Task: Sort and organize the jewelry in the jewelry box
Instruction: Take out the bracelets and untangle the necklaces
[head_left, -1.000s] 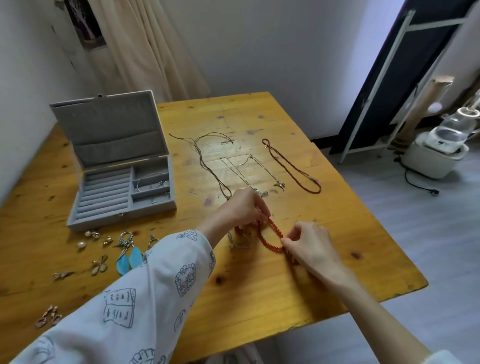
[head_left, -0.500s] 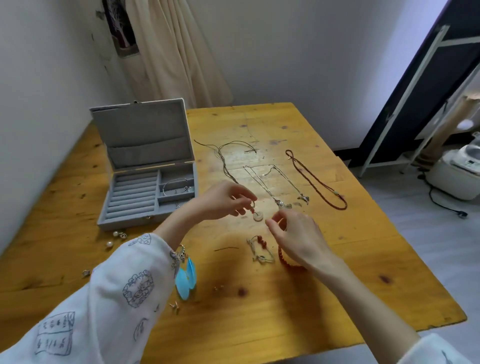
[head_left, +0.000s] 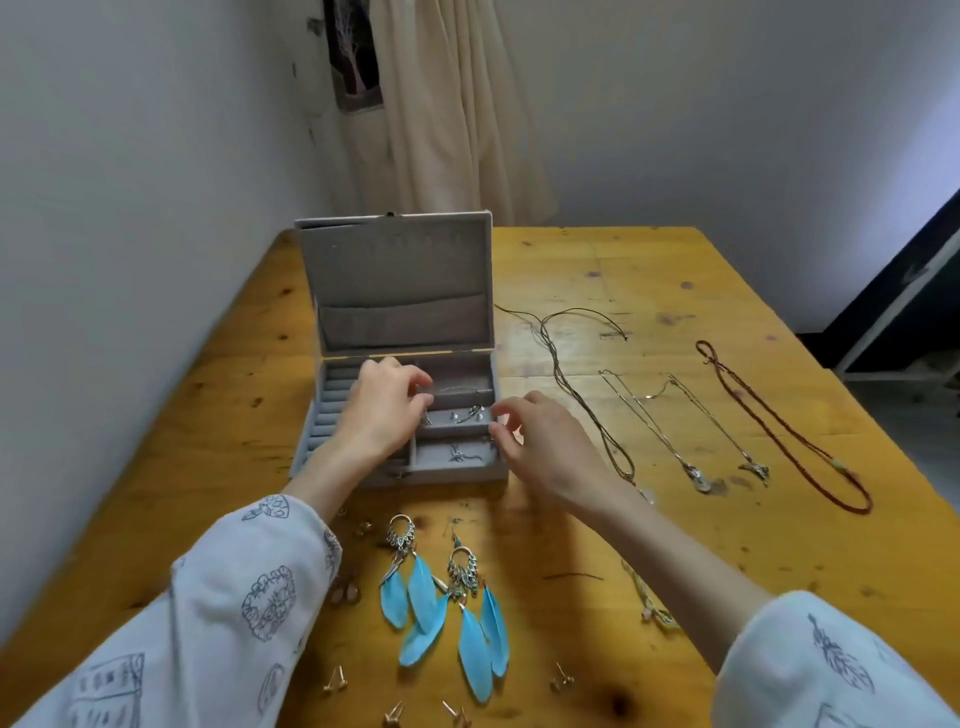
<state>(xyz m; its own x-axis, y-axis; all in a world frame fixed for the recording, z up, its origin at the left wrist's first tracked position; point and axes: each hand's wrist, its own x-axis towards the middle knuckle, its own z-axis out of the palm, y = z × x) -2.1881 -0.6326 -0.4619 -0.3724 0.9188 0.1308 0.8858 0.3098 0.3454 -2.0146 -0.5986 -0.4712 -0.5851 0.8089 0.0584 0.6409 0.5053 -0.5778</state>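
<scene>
Softly felted grey jewelry box (head_left: 363, 280), open-lidded

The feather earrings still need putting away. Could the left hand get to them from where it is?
Probably yes: the left hand is at the jewelry box, and the blue feather earrings lie uncovered just beside that forearm.

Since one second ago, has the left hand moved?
Yes. The left hand went from the bare table by the necklaces to over the jewelry box.

Grey box (head_left: 363, 291) open, lid upright; small silver pieces (head_left: 467, 413) in right compartments. Blue feather earrings (head_left: 441, 603) flat in front, necklaces (head_left: 675, 415) laid out to its right.
</scene>
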